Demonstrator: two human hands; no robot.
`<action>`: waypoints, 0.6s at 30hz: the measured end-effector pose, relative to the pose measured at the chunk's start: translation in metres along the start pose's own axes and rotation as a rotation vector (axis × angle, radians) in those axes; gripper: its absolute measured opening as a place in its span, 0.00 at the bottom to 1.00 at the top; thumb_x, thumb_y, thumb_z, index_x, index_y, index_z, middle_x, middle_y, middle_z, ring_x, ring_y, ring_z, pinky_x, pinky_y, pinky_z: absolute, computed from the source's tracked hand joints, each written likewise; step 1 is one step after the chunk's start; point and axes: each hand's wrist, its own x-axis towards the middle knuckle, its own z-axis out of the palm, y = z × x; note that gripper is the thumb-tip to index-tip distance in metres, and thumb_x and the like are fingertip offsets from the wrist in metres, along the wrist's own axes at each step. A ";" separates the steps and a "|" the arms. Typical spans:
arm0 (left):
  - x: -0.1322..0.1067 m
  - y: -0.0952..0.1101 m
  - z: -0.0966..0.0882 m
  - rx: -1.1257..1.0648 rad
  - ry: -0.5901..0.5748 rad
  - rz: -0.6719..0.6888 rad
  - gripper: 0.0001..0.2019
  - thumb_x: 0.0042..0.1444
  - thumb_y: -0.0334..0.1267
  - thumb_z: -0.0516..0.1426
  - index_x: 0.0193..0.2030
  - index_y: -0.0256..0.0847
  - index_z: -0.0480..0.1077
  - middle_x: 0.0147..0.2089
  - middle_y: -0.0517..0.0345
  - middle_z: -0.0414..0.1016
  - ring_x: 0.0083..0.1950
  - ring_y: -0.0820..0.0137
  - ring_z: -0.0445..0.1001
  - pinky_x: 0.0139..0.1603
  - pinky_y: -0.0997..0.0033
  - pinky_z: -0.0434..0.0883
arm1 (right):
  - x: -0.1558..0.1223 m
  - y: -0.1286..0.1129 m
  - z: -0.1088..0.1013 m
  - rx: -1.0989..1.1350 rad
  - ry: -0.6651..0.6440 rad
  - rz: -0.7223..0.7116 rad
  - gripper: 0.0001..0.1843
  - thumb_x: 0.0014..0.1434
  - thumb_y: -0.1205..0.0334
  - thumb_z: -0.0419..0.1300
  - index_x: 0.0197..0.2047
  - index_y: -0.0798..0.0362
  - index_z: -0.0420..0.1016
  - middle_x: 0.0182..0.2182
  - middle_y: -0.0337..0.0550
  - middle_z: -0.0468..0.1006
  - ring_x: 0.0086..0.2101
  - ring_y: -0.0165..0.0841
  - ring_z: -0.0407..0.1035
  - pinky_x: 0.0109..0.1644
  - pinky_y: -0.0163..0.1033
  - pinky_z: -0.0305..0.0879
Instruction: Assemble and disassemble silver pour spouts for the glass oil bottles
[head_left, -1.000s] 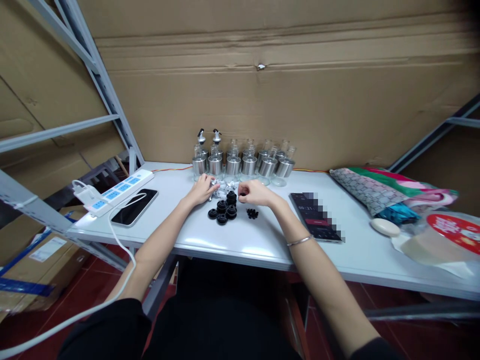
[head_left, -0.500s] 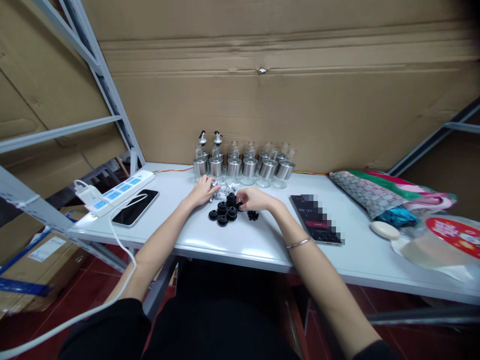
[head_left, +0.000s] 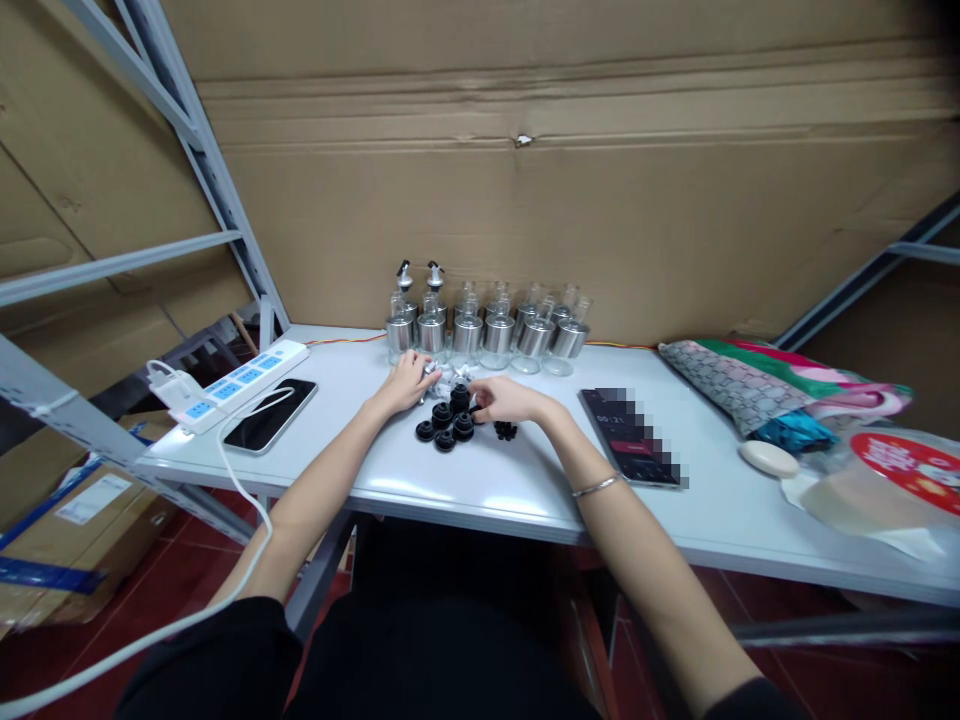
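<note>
My left hand (head_left: 409,383) rests on the table with its fingers stretched out, touching the edge of a pile of small silver pourer parts (head_left: 452,380). My right hand (head_left: 506,400) has its thumb and fingers pinched on a black stopper at the right side of a small heap of ribbed black stoppers (head_left: 442,415); the fingers partly hide it. Right of the heap, below the hand, lies a cluster of tiny black pieces (head_left: 506,431). Behind the hands stand two rows of glass bottles with silver metal bands (head_left: 468,331). Two back-left bottles carry black-and-silver pourers (head_left: 435,275).
A power strip (head_left: 240,385) with a white cable and a phone (head_left: 271,415) lie at left. Another phone (head_left: 630,438), a patterned bag (head_left: 739,390), a white oval object (head_left: 769,459) and a plastic package (head_left: 885,490) lie at right. Cardboard (head_left: 570,220) walls the back.
My right hand has shifted slightly left toward the black stoppers, and the upper stoppers have moved a little with it. My left hand stays in place.
</note>
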 end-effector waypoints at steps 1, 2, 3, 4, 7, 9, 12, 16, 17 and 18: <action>0.000 0.000 0.000 0.001 -0.002 0.000 0.19 0.65 0.48 0.46 0.54 0.38 0.61 0.51 0.47 0.60 0.57 0.58 0.61 0.59 0.57 0.62 | 0.000 0.000 -0.001 0.007 0.004 0.005 0.10 0.47 0.69 0.61 0.36 0.57 0.72 0.25 0.36 0.69 0.26 0.27 0.62 0.30 0.31 0.55; 0.000 0.000 0.000 0.003 -0.003 0.000 0.19 0.65 0.49 0.46 0.54 0.38 0.61 0.51 0.47 0.60 0.57 0.58 0.60 0.59 0.57 0.62 | -0.001 -0.001 -0.001 0.011 0.010 0.010 0.10 0.48 0.69 0.60 0.37 0.57 0.72 0.26 0.36 0.70 0.26 0.27 0.62 0.30 0.31 0.56; 0.000 0.000 0.000 0.005 -0.004 0.000 0.19 0.65 0.49 0.45 0.54 0.38 0.61 0.51 0.47 0.60 0.57 0.58 0.60 0.58 0.57 0.62 | -0.001 -0.001 -0.002 0.012 0.019 0.014 0.10 0.49 0.70 0.59 0.38 0.57 0.72 0.26 0.37 0.70 0.26 0.27 0.62 0.30 0.31 0.56; 0.000 0.000 -0.001 0.007 -0.004 0.001 0.19 0.65 0.49 0.45 0.54 0.38 0.61 0.51 0.46 0.60 0.57 0.58 0.60 0.58 0.57 0.62 | -0.001 -0.002 -0.002 0.015 0.027 0.018 0.11 0.49 0.70 0.58 0.38 0.58 0.72 0.26 0.37 0.70 0.27 0.28 0.62 0.30 0.31 0.56; 0.000 0.000 -0.001 0.013 -0.002 0.002 0.19 0.65 0.49 0.46 0.54 0.37 0.62 0.51 0.47 0.60 0.57 0.57 0.61 0.59 0.57 0.62 | -0.001 -0.002 -0.002 0.028 0.046 0.024 0.11 0.50 0.71 0.57 0.39 0.58 0.72 0.26 0.38 0.71 0.27 0.28 0.63 0.30 0.31 0.56; -0.001 0.001 -0.001 0.013 0.000 0.004 0.19 0.65 0.49 0.46 0.54 0.38 0.62 0.51 0.47 0.60 0.57 0.57 0.61 0.59 0.57 0.62 | 0.000 -0.001 -0.001 0.041 0.051 0.022 0.11 0.49 0.72 0.57 0.39 0.58 0.73 0.26 0.38 0.72 0.27 0.28 0.64 0.31 0.31 0.57; -0.001 0.001 -0.001 0.010 -0.005 0.000 0.19 0.65 0.49 0.46 0.54 0.38 0.61 0.52 0.47 0.60 0.57 0.57 0.60 0.59 0.57 0.62 | 0.002 0.003 0.000 0.064 0.074 0.012 0.12 0.49 0.73 0.57 0.39 0.58 0.73 0.26 0.38 0.73 0.27 0.28 0.65 0.31 0.31 0.58; -0.001 0.002 -0.002 0.016 -0.019 -0.016 0.21 0.64 0.49 0.46 0.56 0.37 0.61 0.53 0.46 0.59 0.58 0.57 0.60 0.59 0.56 0.61 | 0.004 0.005 0.000 0.087 0.170 -0.008 0.08 0.51 0.70 0.57 0.36 0.58 0.74 0.25 0.39 0.73 0.27 0.28 0.64 0.33 0.32 0.58; -0.001 0.003 -0.003 0.016 -0.021 -0.019 0.21 0.64 0.49 0.46 0.56 0.37 0.61 0.53 0.46 0.59 0.58 0.57 0.60 0.59 0.56 0.61 | 0.005 0.005 0.000 0.092 0.198 -0.015 0.07 0.52 0.69 0.56 0.35 0.57 0.74 0.25 0.39 0.72 0.27 0.28 0.64 0.33 0.32 0.57; -0.001 0.003 -0.003 0.016 -0.023 -0.020 0.21 0.64 0.49 0.46 0.56 0.37 0.61 0.53 0.46 0.59 0.58 0.57 0.60 0.59 0.56 0.61 | 0.005 0.005 -0.001 0.096 0.225 -0.021 0.06 0.54 0.66 0.56 0.34 0.57 0.74 0.24 0.38 0.72 0.26 0.28 0.63 0.33 0.32 0.57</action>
